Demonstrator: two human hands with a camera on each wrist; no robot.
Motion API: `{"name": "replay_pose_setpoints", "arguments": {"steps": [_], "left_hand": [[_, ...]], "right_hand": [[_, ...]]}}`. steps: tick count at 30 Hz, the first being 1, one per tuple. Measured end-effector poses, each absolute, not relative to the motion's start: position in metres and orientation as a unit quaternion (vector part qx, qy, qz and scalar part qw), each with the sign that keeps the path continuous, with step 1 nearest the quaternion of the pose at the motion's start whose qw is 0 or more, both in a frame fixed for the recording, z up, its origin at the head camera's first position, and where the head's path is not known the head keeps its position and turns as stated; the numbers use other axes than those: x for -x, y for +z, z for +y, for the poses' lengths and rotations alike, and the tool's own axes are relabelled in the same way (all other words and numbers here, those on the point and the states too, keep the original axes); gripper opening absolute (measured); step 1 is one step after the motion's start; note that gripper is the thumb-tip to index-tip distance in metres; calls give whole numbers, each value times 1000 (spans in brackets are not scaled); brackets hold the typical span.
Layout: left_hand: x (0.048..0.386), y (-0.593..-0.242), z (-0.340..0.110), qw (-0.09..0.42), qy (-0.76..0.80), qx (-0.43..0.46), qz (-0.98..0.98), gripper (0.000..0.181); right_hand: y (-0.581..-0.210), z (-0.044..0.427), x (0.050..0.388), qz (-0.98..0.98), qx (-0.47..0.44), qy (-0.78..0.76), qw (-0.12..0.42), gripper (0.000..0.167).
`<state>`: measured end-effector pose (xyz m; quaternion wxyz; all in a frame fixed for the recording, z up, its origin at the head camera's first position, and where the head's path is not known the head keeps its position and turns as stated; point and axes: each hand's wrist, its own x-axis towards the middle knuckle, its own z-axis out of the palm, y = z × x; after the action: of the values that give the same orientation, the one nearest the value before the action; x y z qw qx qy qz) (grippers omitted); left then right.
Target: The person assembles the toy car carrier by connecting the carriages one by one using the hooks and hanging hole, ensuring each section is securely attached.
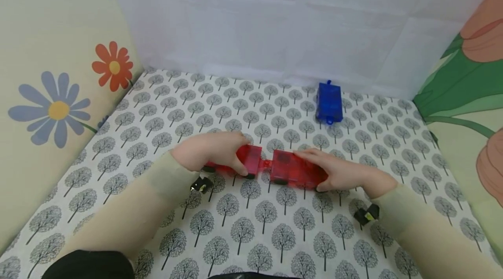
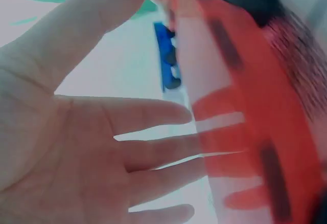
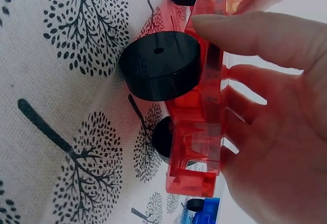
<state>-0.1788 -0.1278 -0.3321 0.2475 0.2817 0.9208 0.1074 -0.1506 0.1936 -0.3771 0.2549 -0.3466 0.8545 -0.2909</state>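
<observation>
Two translucent red toy cars with black wheels stand end to end on the patterned cloth. My left hand [image 1: 220, 150] grips the left red car [image 1: 251, 161] from above, thumb on its near side. In the left wrist view its fingers [image 2: 153, 152] show partly through the red plastic [image 2: 225, 127]. My right hand [image 1: 338, 170] holds the right red car [image 1: 294, 169] between thumb and fingers. A small red coupling [image 1: 267, 164] lies between the cars; I cannot tell if it is latched. The right wrist view shows a black wheel [image 3: 161, 65] below my thumb.
A blue toy car [image 1: 329, 102] stands at the back right of the tree-patterned cloth [image 1: 228, 209]. Behind it hangs a white sheet [image 1: 275, 30]. Flower-printed panels [image 1: 59, 110] border the left and right sides.
</observation>
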Motion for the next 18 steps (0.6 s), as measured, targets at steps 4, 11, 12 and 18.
{"name": "replay_pose_setpoints", "arguments": {"steps": [4, 11, 12, 18], "left_hand": [[173, -330, -104, 223, 103, -325, 913, 91], [160, -342, -52, 163, 96, -361, 913, 78], [158, -344, -46, 152, 92, -365, 914, 75], [152, -355, -26, 117, 76, -359, 923, 58]], "right_hand": [[-378, 194, 152, 851, 355, -295, 252, 100], [-380, 196, 153, 847, 365, -302, 241, 98], [-380, 196, 153, 847, 366, -303, 240, 98], [-379, 196, 152, 844, 361, -312, 244, 95]]}}
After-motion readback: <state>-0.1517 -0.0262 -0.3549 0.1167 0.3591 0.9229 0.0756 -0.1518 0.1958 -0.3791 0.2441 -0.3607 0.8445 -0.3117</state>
